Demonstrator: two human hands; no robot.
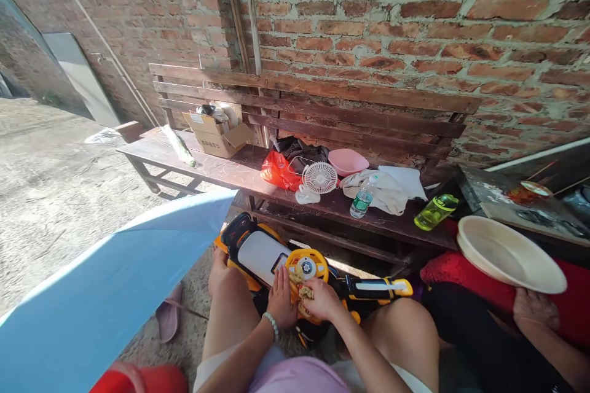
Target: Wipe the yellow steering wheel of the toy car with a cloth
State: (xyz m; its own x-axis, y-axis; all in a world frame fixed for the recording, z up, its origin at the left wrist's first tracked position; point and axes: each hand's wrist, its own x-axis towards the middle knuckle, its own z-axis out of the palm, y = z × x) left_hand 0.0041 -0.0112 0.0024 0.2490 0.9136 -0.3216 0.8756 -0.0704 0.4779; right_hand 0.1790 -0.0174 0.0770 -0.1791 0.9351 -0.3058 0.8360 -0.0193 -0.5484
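Note:
A yellow, black and white ride-on toy car (263,258) stands between my knees, its yellow steering wheel (326,269) facing up. My left hand (282,306) rests against the near side of the wheel, fingers stretched out and pointing away from me. My right hand (322,299) is closed on a crumpled brownish cloth (304,298), which lies against the toy just below the wheel hub. Part of the cloth sits between my two hands. The fingertips of my right hand are partly hidden by the cloth.
Behind the toy runs a wooden bench (230,175) with a cardboard box (214,135), a white fan (319,178), a water bottle (362,199) and a green bottle (433,212). At right, another person's hand (537,308) touches a cream basin (488,258). A blue umbrella (129,282) covers the left.

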